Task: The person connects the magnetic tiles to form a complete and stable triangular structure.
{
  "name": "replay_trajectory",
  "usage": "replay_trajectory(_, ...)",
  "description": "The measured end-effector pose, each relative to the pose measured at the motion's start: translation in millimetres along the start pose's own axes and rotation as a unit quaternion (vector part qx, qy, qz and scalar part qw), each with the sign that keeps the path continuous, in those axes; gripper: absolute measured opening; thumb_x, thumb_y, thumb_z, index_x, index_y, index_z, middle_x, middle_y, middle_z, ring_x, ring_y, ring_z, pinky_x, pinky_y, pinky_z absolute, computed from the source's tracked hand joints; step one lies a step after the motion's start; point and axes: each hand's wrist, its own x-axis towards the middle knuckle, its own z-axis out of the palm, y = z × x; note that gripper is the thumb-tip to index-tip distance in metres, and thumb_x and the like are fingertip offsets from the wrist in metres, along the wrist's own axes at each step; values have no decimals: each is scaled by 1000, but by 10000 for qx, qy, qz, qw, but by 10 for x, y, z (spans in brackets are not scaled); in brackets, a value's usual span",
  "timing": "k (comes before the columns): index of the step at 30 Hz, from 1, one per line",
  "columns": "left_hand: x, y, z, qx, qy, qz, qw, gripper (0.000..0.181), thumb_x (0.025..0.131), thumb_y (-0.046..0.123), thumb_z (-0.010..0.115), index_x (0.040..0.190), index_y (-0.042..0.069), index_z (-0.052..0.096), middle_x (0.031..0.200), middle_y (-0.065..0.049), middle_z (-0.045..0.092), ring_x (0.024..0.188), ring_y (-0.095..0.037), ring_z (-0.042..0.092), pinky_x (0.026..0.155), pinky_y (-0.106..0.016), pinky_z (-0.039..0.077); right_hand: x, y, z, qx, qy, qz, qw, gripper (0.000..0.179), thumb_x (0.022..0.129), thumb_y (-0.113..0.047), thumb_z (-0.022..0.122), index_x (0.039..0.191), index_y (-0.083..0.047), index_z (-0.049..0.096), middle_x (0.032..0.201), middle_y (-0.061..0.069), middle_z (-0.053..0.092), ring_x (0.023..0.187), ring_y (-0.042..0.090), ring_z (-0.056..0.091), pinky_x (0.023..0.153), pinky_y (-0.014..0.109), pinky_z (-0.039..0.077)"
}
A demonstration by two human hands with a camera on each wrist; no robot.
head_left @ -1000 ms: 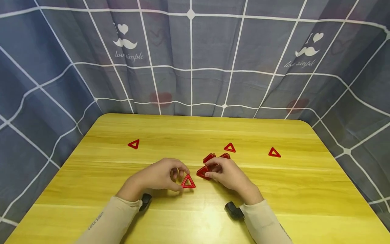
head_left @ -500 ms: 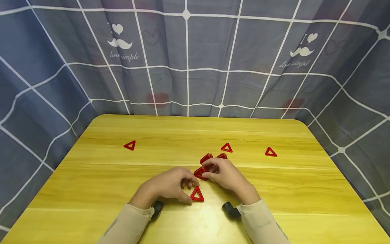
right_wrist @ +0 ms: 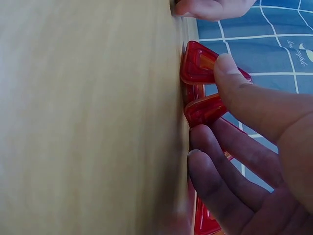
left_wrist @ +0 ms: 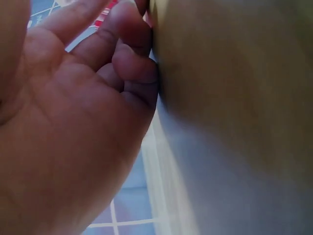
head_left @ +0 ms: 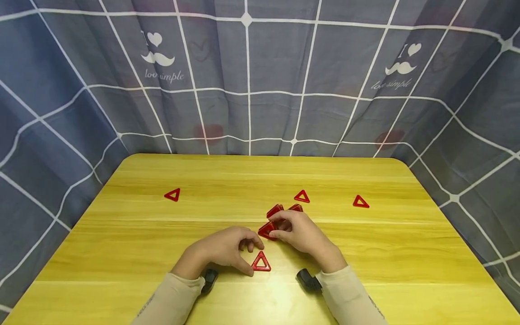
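A hollow red plastic triangle (head_left: 262, 269) lies flat on the wooden table in the head view. My left hand (head_left: 225, 248) is beside it, thumb tip at its left corner and index fingertip just off its top corner. Farther up, my right hand (head_left: 298, 230) pinches a red triangle block (head_left: 264, 234) between thumb and fingers. The right wrist view shows the thumb on that triangle (right_wrist: 190, 76), with another red piece (right_wrist: 200, 115) close below it. Two more red pieces, one at left (head_left: 274, 210) and one at right (head_left: 296, 208), stand behind my right hand, partly hidden.
Loose red triangles lie farther back on the table (head_left: 227, 174): one at the left (head_left: 178, 195), one near the middle (head_left: 302, 201), one at the right (head_left: 361, 206). A grey checked curtain (head_left: 227, 113) hangs behind and at both sides.
My left hand has carried its triangle right and nearer, and has let go of it; the triangle now lies flat. The right hand keeps its grip. The head view has shifted slightly.
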Motion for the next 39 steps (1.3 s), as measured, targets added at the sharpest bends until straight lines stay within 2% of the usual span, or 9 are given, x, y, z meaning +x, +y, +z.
replay_trajectory(5,-19,-25,-16,-201,-92,-93,9997,48,73,22,93,115,20,70,94,1,60,82,-16,50,73,-28,42,6,-4,-20,-55,-52,-95,9999,35,89,-18,79,121,-8,71,95,-5,68,78,8,63,76,29,53)
replay_trajectory(8,-26,-17,-13,-252,-126,-130,9995,46,74,22,92,114,22,70,96,2,59,86,-16,50,77,-29,43,-15,-40,-85,101,7,-84,9999,38,87,-19,81,122,-8,71,100,-3,71,81,8,66,76,30,54)
replay_trajectory(14,-19,-21,8,-214,-139,-140,9996,41,77,19,90,112,26,71,98,3,58,89,-15,50,79,-29,43,-93,-47,-420,123,767,186,9968,31,86,-20,83,114,-9,75,105,3,72,81,14,67,72,31,55)
replay_trajectory(16,-14,-19,13,-230,-143,-121,9996,40,78,18,90,112,25,71,98,3,58,90,-15,50,79,-28,43,-114,10,-573,30,872,382,9955,31,86,-16,83,115,-10,75,109,6,71,82,16,68,71,33,55)
replay_trajectory(22,-8,-17,13,-276,-116,-114,9995,40,78,17,90,112,25,70,99,2,57,90,-16,48,80,-29,42,-20,287,-922,-340,345,815,9955,41,86,-8,81,125,-6,69,129,13,63,96,25,68,77,41,55)
replay_trajectory(28,-21,-30,9,-307,-116,-154,9993,39,78,19,90,110,26,71,97,1,56,89,-16,48,79,-29,41,202,501,-958,-491,-71,1012,9936,43,87,-11,80,128,-6,68,135,18,57,108,33,64,91,51,50)
replay_trajectory(33,-50,-47,5,-334,-140,-181,9992,38,78,19,90,110,26,70,98,2,57,90,-16,48,79,-29,42,373,635,-865,-487,-235,875,9947,47,87,-11,80,132,-4,65,127,20,58,88,25,63,91,46,48)
replay_trajectory(35,-53,-48,5,-355,-143,-175,9991,38,78,19,90,110,26,70,99,2,57,90,-16,49,80,-29,42,412,667,-836,-592,-246,772,9949,46,88,-12,80,130,-3,66,123,19,59,80,21,58,87,43,46)
replay_trajectory(39,-26,-39,10,-378,-116,-129,9991,39,77,19,90,110,26,70,99,2,58,90,-15,49,80,-28,42,439,696,-824,-887,-214,682,9935,38,89,-13,80,124,-4,71,119,16,61,84,21,51,83,41,45)
